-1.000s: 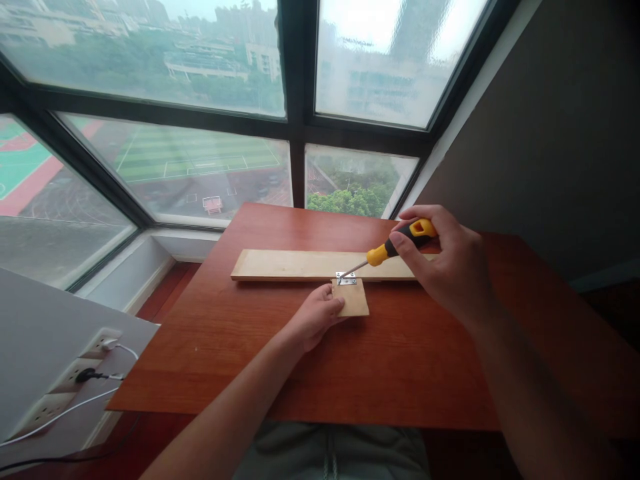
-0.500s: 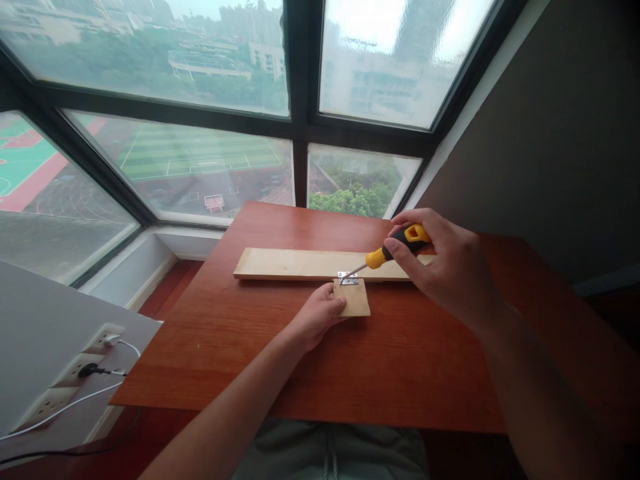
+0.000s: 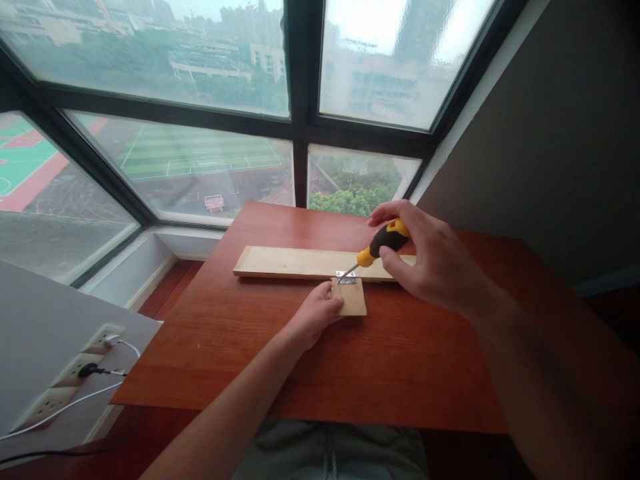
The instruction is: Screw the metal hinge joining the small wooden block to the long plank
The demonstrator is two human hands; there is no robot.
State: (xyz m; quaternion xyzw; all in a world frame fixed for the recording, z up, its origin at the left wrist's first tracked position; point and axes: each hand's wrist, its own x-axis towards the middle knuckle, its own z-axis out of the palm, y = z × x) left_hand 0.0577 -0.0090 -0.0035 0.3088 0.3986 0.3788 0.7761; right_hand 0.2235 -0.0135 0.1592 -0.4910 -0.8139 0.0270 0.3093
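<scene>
Fingers of my right hand (image 3: 435,263) wrap the yellow and black handle of a screwdriver (image 3: 380,247), thumb on top, so that hand is closed around the tool; its thin metal shaft slants down and left to a small metal hinge (image 3: 347,277). My left hand (image 3: 315,317) lies flat with the fingers curled over the left edge of a small square wood block (image 3: 351,298), pinning it to the table (image 3: 400,360). The hinge sits across the seam between that block and a long wood plank (image 3: 300,263), which lies crosswise just beyond it. I judge the block light and stiff, likely to skid on the smooth red-brown tabletop unless pressed from above near its edge, as I do now; the screwdriver handle looks grippy and best held around its thick middle. The hinge is small, hard and easily shifted. Further out, at lower left, white cables (image 3: 75,400) run into a power strip (image 3: 80,370). No brand, label or writing can be read on anything.
</scene>
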